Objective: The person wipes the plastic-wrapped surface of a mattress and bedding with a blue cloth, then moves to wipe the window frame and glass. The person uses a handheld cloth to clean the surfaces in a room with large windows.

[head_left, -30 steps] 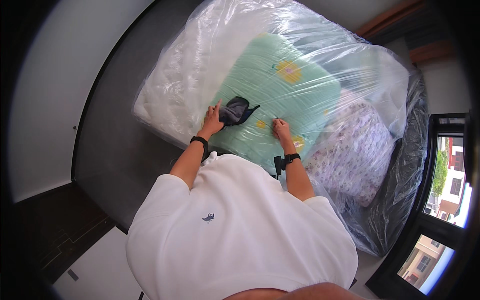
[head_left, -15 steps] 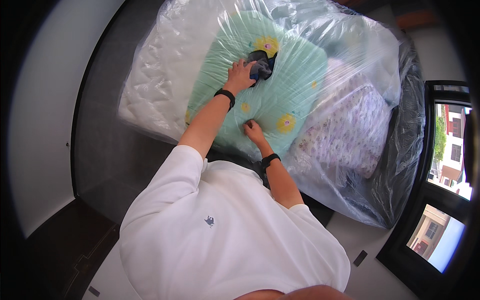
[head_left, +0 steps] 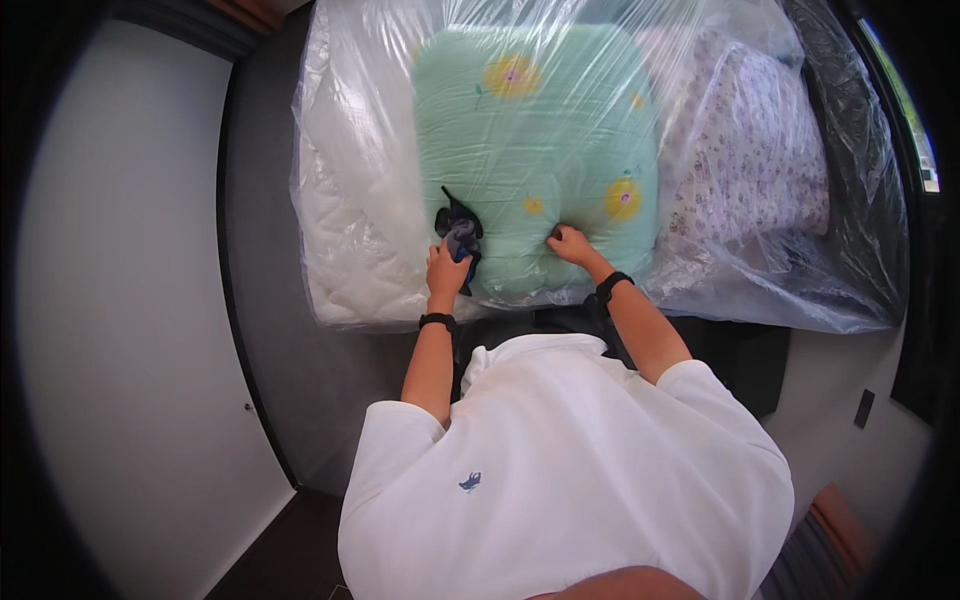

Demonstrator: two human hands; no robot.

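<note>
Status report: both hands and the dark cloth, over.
Left hand gripping dark cloth. Right hand curled, contents unclear, pressing green quilt through clear plastic. Nothing visible blocking either hand.

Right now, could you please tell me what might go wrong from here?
The plastic looks thin, and creases gather over the green bedding by the closed right hand, so a hard tug there might tear it. The dark cloth in the left hand has a loose end sticking out, which could snag.
</note>
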